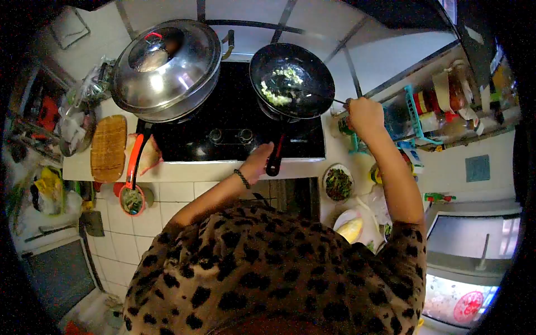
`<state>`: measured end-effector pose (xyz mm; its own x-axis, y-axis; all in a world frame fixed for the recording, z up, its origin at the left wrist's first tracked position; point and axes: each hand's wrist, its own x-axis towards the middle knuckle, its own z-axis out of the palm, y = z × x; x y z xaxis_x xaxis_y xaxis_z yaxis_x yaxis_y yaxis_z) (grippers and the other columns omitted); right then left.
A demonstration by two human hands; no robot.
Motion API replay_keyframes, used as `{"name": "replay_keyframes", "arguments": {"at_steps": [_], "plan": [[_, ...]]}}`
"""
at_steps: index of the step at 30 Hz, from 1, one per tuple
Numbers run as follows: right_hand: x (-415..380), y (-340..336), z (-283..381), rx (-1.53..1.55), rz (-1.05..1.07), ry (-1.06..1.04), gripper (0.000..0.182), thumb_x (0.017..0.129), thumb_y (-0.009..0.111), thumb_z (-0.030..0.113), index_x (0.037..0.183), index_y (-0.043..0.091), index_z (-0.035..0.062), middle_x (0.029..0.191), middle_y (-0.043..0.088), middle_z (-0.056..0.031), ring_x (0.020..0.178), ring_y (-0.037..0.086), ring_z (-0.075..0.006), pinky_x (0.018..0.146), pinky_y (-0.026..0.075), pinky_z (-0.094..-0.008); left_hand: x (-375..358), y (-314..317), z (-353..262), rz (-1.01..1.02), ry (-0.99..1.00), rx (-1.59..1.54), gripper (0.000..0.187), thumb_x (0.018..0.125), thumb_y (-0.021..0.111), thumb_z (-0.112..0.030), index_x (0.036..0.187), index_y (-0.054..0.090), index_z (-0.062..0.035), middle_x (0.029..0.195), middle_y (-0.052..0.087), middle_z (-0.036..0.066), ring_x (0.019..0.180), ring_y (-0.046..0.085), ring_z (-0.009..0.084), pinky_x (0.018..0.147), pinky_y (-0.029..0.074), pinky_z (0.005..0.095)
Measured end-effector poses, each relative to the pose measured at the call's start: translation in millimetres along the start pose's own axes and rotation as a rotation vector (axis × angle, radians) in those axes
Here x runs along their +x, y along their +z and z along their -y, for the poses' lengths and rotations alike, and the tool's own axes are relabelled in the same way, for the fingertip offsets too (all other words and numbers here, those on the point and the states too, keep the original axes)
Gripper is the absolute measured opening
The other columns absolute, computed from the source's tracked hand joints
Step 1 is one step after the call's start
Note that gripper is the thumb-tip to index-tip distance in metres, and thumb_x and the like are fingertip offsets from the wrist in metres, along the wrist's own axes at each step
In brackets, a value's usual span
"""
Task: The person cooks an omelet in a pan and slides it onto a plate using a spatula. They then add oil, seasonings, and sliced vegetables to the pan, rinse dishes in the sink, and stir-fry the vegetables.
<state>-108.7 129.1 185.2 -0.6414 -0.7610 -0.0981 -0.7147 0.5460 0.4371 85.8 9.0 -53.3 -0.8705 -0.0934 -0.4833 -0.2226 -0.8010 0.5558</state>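
Note:
A black wok point(318, 70) sits on the right side of the glass cooktop point(234, 100), with chopped pale-green and white food point(277, 96) inside. My left hand point(259, 162) is closed at the wok's dark handle point(273, 161), its thumb against the side; the other fingers are mostly hidden. On the wok's right, my right hand point(365, 117) is closed around a thin-shafted spatula point(338, 101) that reaches over the rim. The spatula's head is hard to make out against the dark pan.
A big lidded steel pot point(167, 95) occupies the left burner. Left of it lies a wooden cutting board point(108, 148). An orange-handled strainer point(133, 167) juts over the counter edge. A plate of dark chopped greens point(338, 184) stands right, near a rack of bottles point(427, 106).

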Motion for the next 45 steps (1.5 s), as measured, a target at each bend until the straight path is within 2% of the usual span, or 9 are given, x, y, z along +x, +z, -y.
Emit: {"name": "replay_keyframes", "arguments": {"at_steps": [3,5,11,17,24,32,35,40,45], "plan": [[29.0,31.9,-6.0,-0.016,-0.138,0.105,0.017,0.078,0.052,0.015,0.084,0.067,0.0099,0.083,0.067,-0.0117,0.076,0.066,-0.0308,0.065,0.053,-0.0406,7.0,-23.4,10.3,-0.016,0.755,0.805,0.032,0.091,0.049,-0.039,0.101,0.051,-0.0091,0.080,0.055,0.004,0.064,0.056,0.0160,0.058,0.049,0.0331],[45.7,41.4,4.5,0.011,-0.136,0.116,0.017,0.078,0.052,0.015,0.083,0.067,0.0089,0.083,0.066,-0.0130,0.076,0.066,-0.0301,0.065,0.053,-0.0401,11.0,-18.0,-5.1,-0.118,0.116,0.265,0.024,0.092,0.050,-0.031,0.101,0.053,-0.0090,0.082,0.055,0.002,0.067,0.057,0.0138,0.057,0.049,0.0291],[2.8,9.3,14.1,-0.046,-0.074,-0.157,0.015,0.078,0.052,0.013,0.081,0.066,0.0085,0.083,0.066,-0.0141,0.076,0.066,-0.0293,0.065,0.052,-0.0396,16.3,-55.2,-6.4,-0.205,0.314,0.364,0.014,0.091,0.051,-0.016,0.100,0.054,-0.0062,0.083,0.055,0.003,0.066,0.057,0.0130,0.054,0.047,0.0267],[1.2,34.3,-21.7,-0.126,-0.089,-0.068,0.011,0.074,0.056,0.012,0.082,0.063,0.0092,0.075,0.065,-0.0118,0.071,0.065,-0.0267,0.062,0.052,-0.0397,18.2,-51.9,-34.0,-0.642,0.844,1.651,0.029,0.077,0.052,-0.004,0.106,0.054,-0.0066,0.110,0.047,0.015,0.097,0.051,0.0304,0.078,0.047,0.0411],[-24.9,4.9,-37.5,-0.071,-0.123,0.027,0.015,0.077,0.053,0.014,0.087,0.064,0.0097,0.074,0.065,-0.0123,0.070,0.065,-0.0287,0.058,0.052,-0.0397,48.3,-47.0,-57.8,-0.244,0.288,2.241,0.029,0.078,0.052,-0.006,0.106,0.056,-0.0020,0.107,0.054,0.020,0.091,0.060,0.0303,0.071,0.054,0.0354],[5.7,32.1,-19.8,-0.111,-0.163,-0.062,0.014,0.075,0.054,0.013,0.076,0.068,0.0091,0.075,0.066,-0.0104,0.071,0.066,-0.0245,0.058,0.052,-0.0376,42.1,-42.3,-52.6,-0.431,0.312,2.027,0.040,0.079,0.062,-0.028,0.105,0.055,0.0010,0.102,0.057,0.019,0.085,0.061,0.0320,0.070,0.052,0.0373],[6.9,25.9,-36.8,-0.128,-0.133,-0.013,0.014,0.075,0.055,0.012,0.077,0.068,0.0093,0.076,0.066,-0.0097,0.072,0.066,-0.0251,0.058,0.052,-0.0381,13.7,-18.7,-42.8,-0.696,0.904,1.748,0.047,0.082,0.060,-0.038,0.113,0.053,-0.0039,0.101,0.055,0.014,0.092,0.056,0.0265,0.076,0.047,0.0389],[3.7,12.3,-48.6,-0.255,-0.074,-0.162,0.014,0.074,0.055,0.012,0.078,0.068,0.0113,0.081,0.067,-0.0088,0.075,0.066,-0.0252,0.060,0.052,-0.0370,-6.4,17.9,-23.4,-0.008,-0.097,0.009,0.047,0.089,0.048,-0.047,0.116,0.053,-0.0081,0.083,0.060,0.007,0.058,0.050,0.0140,0.065,0.043,0.0285],[55.2,45.5,-41.6,-0.073,-0.270,-0.049,0.012,0.074,0.054,0.011,0.072,0.066,0.0086,0.072,0.065,-0.0106,0.070,0.065,-0.0269,0.059,0.052,-0.0363,-2.5,18.9,-13.8,0.300,-0.075,-0.113,0.042,0.094,0.040,-0.041,0.118,0.045,-0.0067,0.070,0.050,0.004,0.049,0.038,0.0096,0.051,0.035,0.0251]]}}
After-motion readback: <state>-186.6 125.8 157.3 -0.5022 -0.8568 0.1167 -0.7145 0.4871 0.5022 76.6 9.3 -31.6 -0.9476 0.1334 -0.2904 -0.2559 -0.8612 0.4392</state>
